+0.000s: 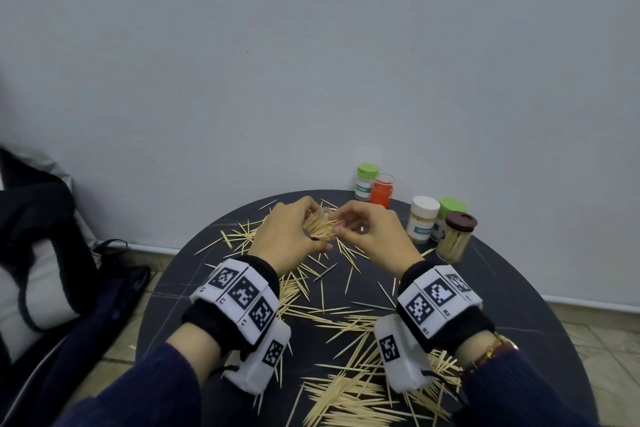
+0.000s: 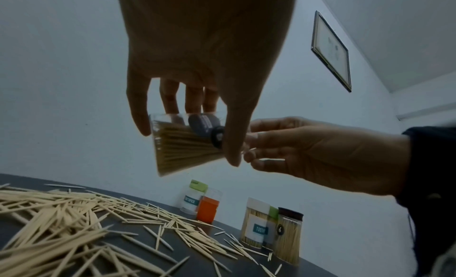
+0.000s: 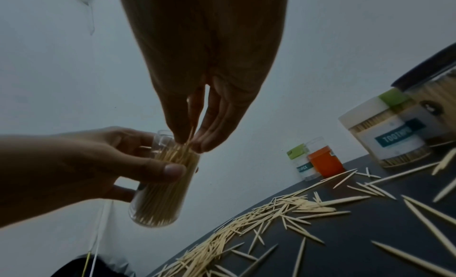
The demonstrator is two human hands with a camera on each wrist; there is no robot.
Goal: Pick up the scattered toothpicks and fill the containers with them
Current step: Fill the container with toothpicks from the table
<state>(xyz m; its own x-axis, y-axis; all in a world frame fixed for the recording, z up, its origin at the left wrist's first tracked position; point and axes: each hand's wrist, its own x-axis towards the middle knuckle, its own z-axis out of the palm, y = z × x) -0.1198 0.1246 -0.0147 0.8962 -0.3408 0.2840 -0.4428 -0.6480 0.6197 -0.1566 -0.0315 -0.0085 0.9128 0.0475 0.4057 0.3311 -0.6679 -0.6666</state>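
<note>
While the head camera looks down on the round dark table [image 1: 519, 305], the left hand [image 1: 287, 236] curls round a clear jar [image 1: 320, 224] held above the far part of the tabletop, and the right hand [image 1: 370, 232] meets it at the mouth, fingertips bunched there. Loose toothpicks [image 1: 346, 388] lie scattered over most of the table, thickest near the person. Along the far right edge stand the other containers: a green-lidded jar [image 1: 365, 182] touching an orange one [image 1: 382, 189], then a white-lidded jar [image 1: 423, 218], a second green-lidded one [image 1: 450, 210] behind it, and a brown-lidded jar [image 1: 456, 236].

From the left wrist, the clear jar [image 2: 182, 144] lies tilted, nearly on its side, packed with sticks; fingers and thumb wrap it, and the right hand [image 2: 308, 154] pinches at its open end.

From the right wrist, the thumb and fingers [image 3: 212, 136] pinch a few toothpicks [image 3: 190, 135] and feed them into the jar's [image 3: 162, 183] mouth, while the left hand [image 3: 86, 164] grips its wall.

Judging by their look, the toothpicks are featherlight, stiff, thin and easily snapped, with sharp points; they are best gathered in small aligned bundles pinched near the middle, so that they enter parallel. The jar looks smooth and slippery, so a wrap round its middle suits it. It appears almost full, so further sticks may jam or spring out.
</note>
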